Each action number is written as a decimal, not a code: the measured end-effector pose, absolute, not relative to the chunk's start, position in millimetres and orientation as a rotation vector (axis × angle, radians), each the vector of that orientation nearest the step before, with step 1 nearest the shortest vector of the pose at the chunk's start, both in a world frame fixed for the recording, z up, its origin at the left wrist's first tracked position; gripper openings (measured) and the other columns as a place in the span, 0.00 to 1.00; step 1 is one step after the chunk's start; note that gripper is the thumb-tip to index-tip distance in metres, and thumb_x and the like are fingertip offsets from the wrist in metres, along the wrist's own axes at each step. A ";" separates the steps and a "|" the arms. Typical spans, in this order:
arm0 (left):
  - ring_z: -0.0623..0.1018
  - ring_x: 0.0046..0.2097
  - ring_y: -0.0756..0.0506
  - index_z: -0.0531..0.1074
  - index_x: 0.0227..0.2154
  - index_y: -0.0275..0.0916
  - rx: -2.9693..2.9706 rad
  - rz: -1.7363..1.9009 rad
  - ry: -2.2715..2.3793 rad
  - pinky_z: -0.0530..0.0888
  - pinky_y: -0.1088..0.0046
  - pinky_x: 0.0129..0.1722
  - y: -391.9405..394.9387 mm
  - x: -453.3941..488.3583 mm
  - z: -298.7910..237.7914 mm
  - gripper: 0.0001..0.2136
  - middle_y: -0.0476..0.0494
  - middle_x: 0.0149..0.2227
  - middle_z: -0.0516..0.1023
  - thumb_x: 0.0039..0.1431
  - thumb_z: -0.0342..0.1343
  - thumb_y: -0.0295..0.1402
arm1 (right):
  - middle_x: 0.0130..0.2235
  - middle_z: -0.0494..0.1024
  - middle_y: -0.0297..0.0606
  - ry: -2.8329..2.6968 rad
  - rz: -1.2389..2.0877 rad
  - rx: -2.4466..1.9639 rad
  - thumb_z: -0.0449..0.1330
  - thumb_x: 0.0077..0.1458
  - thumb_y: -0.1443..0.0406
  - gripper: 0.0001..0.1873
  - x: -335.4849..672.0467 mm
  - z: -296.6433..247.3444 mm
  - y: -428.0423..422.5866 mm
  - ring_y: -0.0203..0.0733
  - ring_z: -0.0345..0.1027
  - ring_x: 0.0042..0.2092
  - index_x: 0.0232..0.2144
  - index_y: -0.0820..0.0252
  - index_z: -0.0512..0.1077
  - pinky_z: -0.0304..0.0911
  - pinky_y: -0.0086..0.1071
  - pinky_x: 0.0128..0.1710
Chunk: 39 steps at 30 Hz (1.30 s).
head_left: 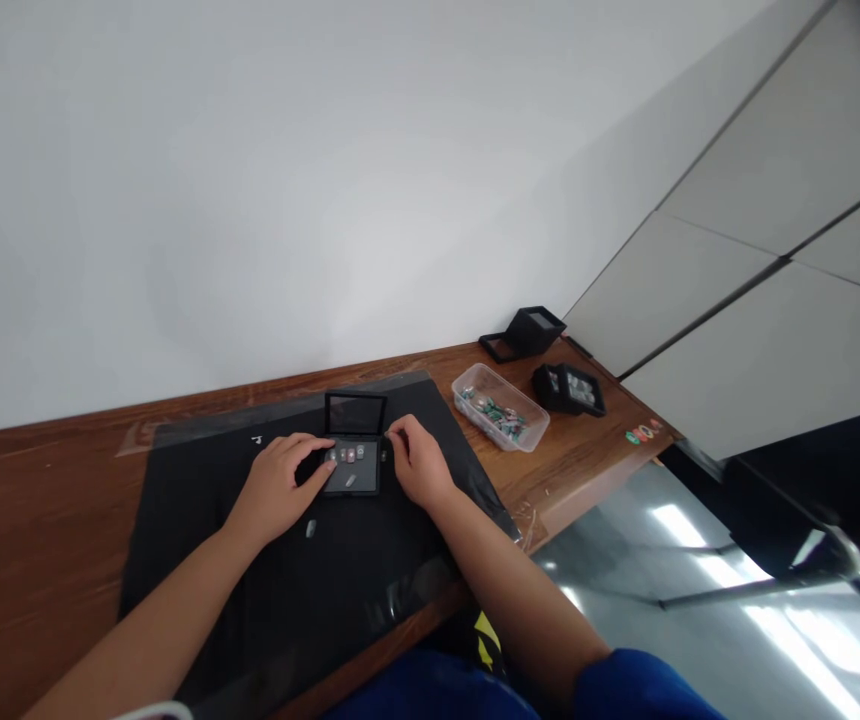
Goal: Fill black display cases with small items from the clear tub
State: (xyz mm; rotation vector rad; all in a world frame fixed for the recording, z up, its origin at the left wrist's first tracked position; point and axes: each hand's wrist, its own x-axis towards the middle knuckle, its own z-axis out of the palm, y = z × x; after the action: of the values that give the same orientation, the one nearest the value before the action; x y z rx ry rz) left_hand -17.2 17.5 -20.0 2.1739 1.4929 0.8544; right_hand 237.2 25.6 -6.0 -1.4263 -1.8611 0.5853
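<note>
A small black box (pixel 371 482) lies on a black mat with its clear-windowed lid (pixel 356 413) raised at the back. Several small pale and pinkish pieces form a row on its grey lining, and one loose piece (pixel 350 481) lies slanted below them. My left hand (pixel 272 490) is at the box's left side, thumb and forefinger apart, their tips over the left end of the row. At the right edge, my right hand (pixel 419 465) is closed, fingertips pinched together near the lid's hinge; what they hold, if anything, is hidden. Another small piece (pixel 311 528) lies on the mat.
A clear plastic tub (pixel 535 436) of small colourful packets stands to the right. Beyond it are a black open box (pixel 536 331) and a black box of pale pieces (pixel 581 388). Round stickers (pixel 644 433) mark the table's right end. A white wall runs behind.
</note>
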 end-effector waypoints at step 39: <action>0.78 0.49 0.36 0.80 0.50 0.45 2.176 0.837 1.482 0.73 0.53 0.53 17.1 -17.3 -18.9 0.17 0.42 0.49 0.82 0.67 0.55 0.47 | 0.33 0.78 0.35 -2.007 0.562 -1.453 0.63 0.62 0.65 0.05 221.6 0.3 21.5 0.39 0.72 0.37 0.35 0.57 0.80 0.62 0.31 0.39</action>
State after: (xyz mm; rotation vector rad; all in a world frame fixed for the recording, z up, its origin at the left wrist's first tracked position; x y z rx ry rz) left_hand -17.3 17.1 -18.9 2.1760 1.4816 0.8368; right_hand 221.6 21.5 0.3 -1.4535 -2.0072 0.5621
